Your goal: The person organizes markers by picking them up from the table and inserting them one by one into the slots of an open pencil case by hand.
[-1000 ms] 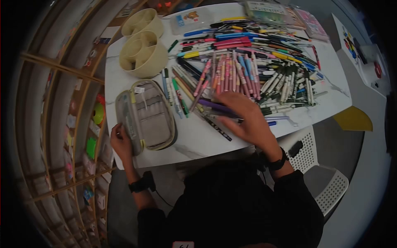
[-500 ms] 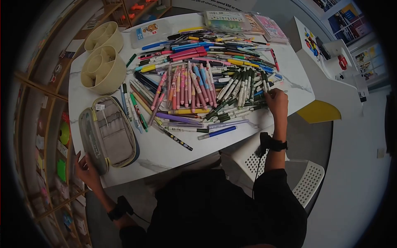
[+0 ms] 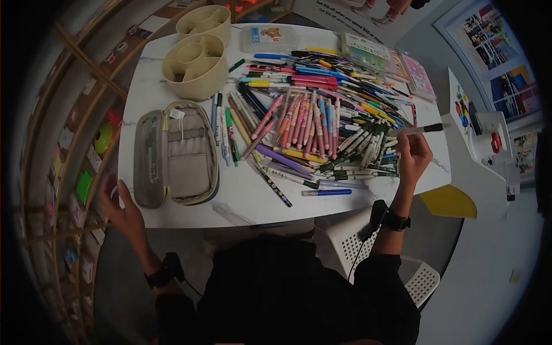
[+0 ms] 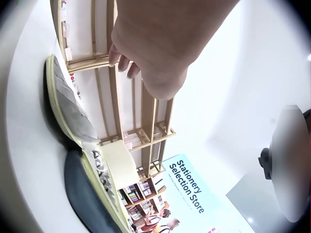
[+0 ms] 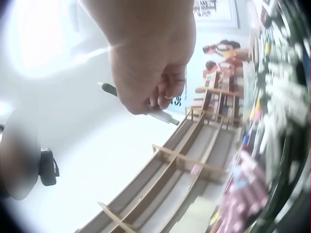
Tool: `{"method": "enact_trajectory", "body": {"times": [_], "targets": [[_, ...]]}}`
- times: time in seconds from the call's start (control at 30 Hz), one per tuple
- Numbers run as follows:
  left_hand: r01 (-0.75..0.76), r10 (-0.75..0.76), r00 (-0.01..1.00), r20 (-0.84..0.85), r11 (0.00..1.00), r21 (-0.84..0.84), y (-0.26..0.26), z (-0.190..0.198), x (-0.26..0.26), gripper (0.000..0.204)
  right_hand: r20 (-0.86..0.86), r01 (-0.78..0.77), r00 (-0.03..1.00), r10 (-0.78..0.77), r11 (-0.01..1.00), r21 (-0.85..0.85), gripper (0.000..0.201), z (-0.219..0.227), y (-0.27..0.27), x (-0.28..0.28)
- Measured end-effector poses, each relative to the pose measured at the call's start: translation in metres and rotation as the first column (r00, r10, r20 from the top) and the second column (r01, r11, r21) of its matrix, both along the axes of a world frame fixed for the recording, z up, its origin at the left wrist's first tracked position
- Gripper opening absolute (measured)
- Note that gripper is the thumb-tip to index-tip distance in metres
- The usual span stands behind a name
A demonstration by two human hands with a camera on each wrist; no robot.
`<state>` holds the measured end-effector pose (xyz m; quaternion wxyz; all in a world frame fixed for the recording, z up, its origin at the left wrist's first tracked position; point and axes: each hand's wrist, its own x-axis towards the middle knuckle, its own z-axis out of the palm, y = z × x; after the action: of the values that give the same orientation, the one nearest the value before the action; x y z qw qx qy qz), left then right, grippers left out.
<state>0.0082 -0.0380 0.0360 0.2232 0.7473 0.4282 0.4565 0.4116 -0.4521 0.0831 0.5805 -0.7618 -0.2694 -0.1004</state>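
Note:
My right hand [image 3: 415,156] holds up a pen [image 3: 422,129] with a dark end, at the right of the pen pile. In the right wrist view curled fingers grip that pen [image 5: 167,118], whose two ends stick out. My left hand [image 3: 122,208] is off the table's left edge, fingers loosely bent and holding nothing; in the left wrist view the hand [image 4: 150,53] hangs near the pencil case [image 4: 73,114]. That grey pencil case [image 3: 190,152] lies unzipped and spread on the table. Pink pens [image 3: 307,123] lie over the middle of the pile, green-and-white pens [image 3: 368,144] to their right.
Two cream divided holders [image 3: 195,86] stand at the table's back left. A clear box with a bear label [image 3: 269,38] and a clear case [image 3: 368,53] lie at the back. White chairs [image 3: 352,244] stand at the front right; wooden shelves [image 3: 86,230] line the left.
My right hand moved from over the pens to the pile's right side, took hold of a pen and raised it. My left hand drew away from the pencil case. The head view shifted.

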Motion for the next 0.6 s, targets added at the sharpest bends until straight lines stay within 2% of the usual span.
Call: {"method": "enact_trajectory", "body": {"times": [0.03,0.1,0.13,0.2,0.23,0.3,0.37,0.43,0.47,0.5,0.57,0.6], "targets": [[0.06,-0.061,0.997,0.057,0.998,0.015,-0.001,0.001,0.003,0.036,0.075,-0.063,0.996,0.054,0.99,0.128,0.01,0.001,0.025,-0.013],[0.085,-0.086,0.994,0.066,0.996,0.02,-0.016,0.017,0.017,0.036,0.062,-0.149,0.988,0.139,0.967,0.208,0.012,0.001,0.067,-0.03],[0.161,-0.162,0.984,0.073,0.987,0.027,-0.024,0.025,0.024,0.035,0.068,-0.233,0.972,0.224,0.959,0.164,0.014,0.012,0.087,-0.042],[0.326,-0.324,0.938,0.121,0.945,0.002,-0.045,0.042,0.039,0.034,-0.075,-0.386,0.912,0.404,0.904,0.185,0.014,0.032,0.132,-0.077],[0.42,-0.41,0.897,0.166,0.907,-0.028,-0.058,0.049,0.046,0.033,-0.253,-0.515,0.804,0.537,0.843,0.154,0.016,0.039,0.147,-0.098],[0.623,-0.551,0.774,0.312,0.751,-0.219,-0.078,0.044,0.051,0.034,-0.385,-0.706,0.671,0.634,0.704,-0.07,0.017,0.028,0.172,-0.138],[0.648,-0.47,0.76,0.448,0.593,-0.477,-0.105,0.052,0.061,0.032,-0.394,-0.85,0.523,0.756,0.499,-0.171,0.021,0.023,0.197,-0.177],[0.586,-0.413,0.81,0.417,0.542,-0.602,-0.112,0.046,0.061,0.023,-0.276,-0.848,0.526,0.804,0.472,-0.24,0.021,0.008,0.212,-0.207],[0.574,-0.343,0.817,0.464,0.557,-0.6,-0.112,0.044,0.059,0.019,-0.322,-0.832,0.555,0.767,0.497,-0.249,0.029,0.011,0.217,-0.216],[0.559,-0.343,0.828,0.443,0.567,-0.605,-0.107,0.04,0.053,0.019,-0.324,-0.839,0.544,0.774,0.495,-0.226,0.029,0.008,0.222,-0.221],[0.577,-0.383,0.817,0.432,0.542,-0.611,-0.095,0.027,0.039,0.017,-0.238,-0.832,0.539,0.808,0.466,-0.301,0.024,0.0,0.227,-0.227],[0.562,-0.386,0.827,0.41,0.548,-0.619,-0.085,0.026,0.034,0.017,-0.251,-0.852,0.492,0.834,0.401,-0.338,0.03,-0.002,0.226,-0.226]]}}
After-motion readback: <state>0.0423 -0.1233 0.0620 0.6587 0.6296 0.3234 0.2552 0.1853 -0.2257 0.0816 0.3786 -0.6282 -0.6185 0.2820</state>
